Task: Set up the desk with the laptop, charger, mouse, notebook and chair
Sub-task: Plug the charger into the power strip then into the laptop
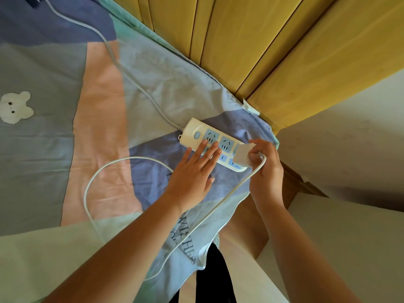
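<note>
Both hands on charger step: left hand (194, 171) flat, steadying power strip (215, 145); right hand (265, 167) grip pinches charger (243, 155). Next, I'd judge: push plug straight in.

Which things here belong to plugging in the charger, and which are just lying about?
In use: charger, its cable, power strip, left hand pressing the strip, right hand gripping the charger.
Lying about: bedsheet, bear patch, wooden headboard.
</note>
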